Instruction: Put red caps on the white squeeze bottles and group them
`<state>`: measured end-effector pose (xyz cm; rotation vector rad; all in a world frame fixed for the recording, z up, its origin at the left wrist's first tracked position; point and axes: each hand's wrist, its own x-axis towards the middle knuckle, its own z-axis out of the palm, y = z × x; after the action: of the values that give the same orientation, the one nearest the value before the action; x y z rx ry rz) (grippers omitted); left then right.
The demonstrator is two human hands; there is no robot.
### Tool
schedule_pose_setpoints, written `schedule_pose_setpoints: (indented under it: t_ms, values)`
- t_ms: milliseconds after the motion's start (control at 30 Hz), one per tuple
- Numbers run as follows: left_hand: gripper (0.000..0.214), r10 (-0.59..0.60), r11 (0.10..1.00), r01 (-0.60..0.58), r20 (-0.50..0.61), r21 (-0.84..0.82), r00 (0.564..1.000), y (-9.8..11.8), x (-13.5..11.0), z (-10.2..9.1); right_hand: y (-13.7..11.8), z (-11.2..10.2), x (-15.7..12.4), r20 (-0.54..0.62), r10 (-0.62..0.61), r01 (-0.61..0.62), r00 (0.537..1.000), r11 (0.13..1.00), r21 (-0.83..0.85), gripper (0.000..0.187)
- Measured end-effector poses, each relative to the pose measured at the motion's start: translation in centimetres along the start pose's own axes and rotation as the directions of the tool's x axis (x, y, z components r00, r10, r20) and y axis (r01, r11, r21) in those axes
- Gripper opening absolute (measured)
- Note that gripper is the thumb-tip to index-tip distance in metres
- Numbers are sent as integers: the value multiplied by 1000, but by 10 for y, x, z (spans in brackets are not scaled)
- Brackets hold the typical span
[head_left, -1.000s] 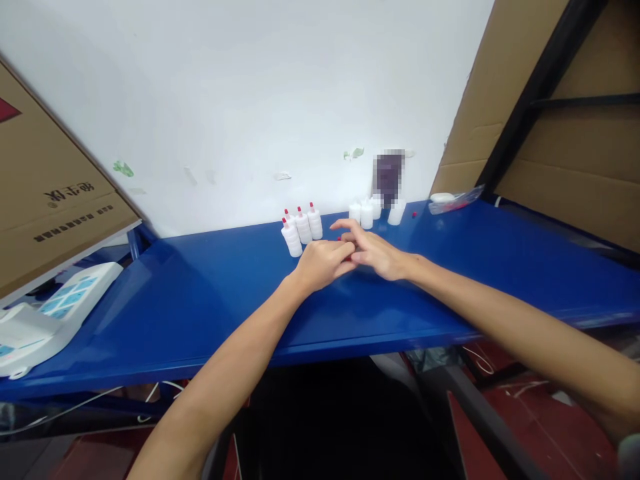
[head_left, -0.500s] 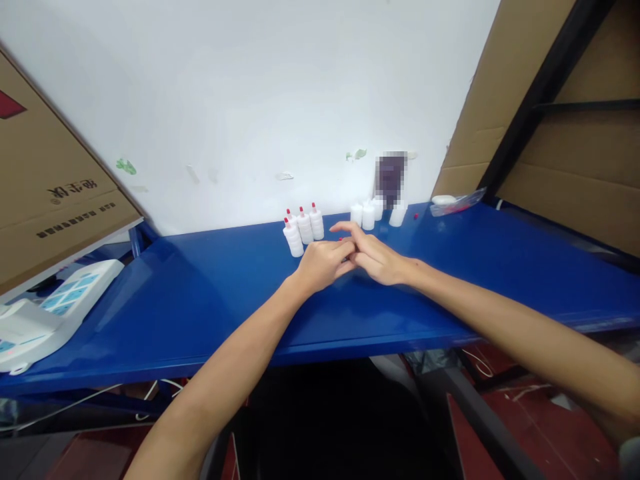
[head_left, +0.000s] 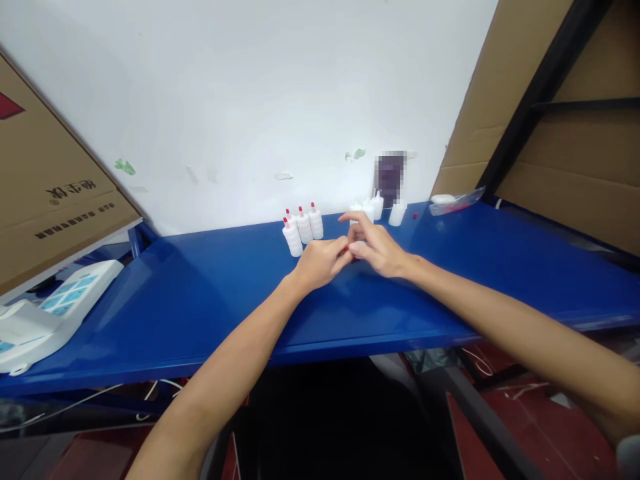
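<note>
From here, the small, red, plastic-looking piece (head_left: pixel 345 249) btwn the curled left hand (head_left: pixel 320 263) and loosely bent right hand (head_left: pixel 377 252) (can't tell if either grips it), at the left's 2 o'clock, looks light, stiff, prob. slick, best pinched by its sides.

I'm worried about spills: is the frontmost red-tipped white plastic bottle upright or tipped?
Upright: the red-tipped white plastic bottle stands on the blue table, red tip uppermost.
</note>
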<state>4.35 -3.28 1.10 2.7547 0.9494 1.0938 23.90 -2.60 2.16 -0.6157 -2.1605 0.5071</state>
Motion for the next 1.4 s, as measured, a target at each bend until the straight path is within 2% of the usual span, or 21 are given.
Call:
schedule_pose_setpoints:
  t_ms: [100, 233, 333, 467, 600, 700, 833, 1133, 1267, 1333, 1400]
  values:
    - [42, -134, 988, 125, -101, -96, 986, -3, 2, -1, 6, -6, 1, -130, 77, -78, 989, 997, -5, 46]
    - [53, -362, 920, 313, -205, -235, 909, -10, 5, 5, 14, -13, 2, -218, 131, -150, 967, 986, -73, 40]
    - [54, -473, 856, 403, -174, -323, 864, -14, 7, 10, 16, -17, 3, -236, 102, -132, 966, 985, -115, 31]
    - [56, -544, 793, 461, -120, -398, 831, -16, 9, 11, 12, -19, 3, -242, 66, -86, 968, 994, -73, 24]
    - [57, -553, 778, 464, -110, -423, 826, -17, 12, 12, 6, -14, 3, -222, 85, -107, 971, 990, -87, 20]
    - [55, -535, 795, 451, -117, -406, 837, -19, 14, 17, 7, -10, 5, -251, 106, -146, 962, 978, -147, 22]
    - [52, -518, 812, 441, -125, -382, 846, -21, 15, 22, 11, -7, 7, -286, 135, -182, 949, 973, -145, 22]
    - [53, -495, 829, 431, -111, -357, 862, -21, 13, 21, 11, -7, 6, -287, 142, -191, 947, 970, -149, 22]
    - [50, -488, 837, 404, -170, -368, 856, -17, 14, 19, 9, -7, 7, -266, 176, -203, 948, 976, -76, 25]
    - [49, -456, 848, 365, -176, -385, 872, -12, 14, 17, 10, -7, 9, -257, 218, -236, 941, 971, -38, 23]
    - [47, -407, 858, 330, -127, -395, 905, -8, 13, 15, 16, -9, 10, -286, 281, -307, 916, 951, -47, 20]
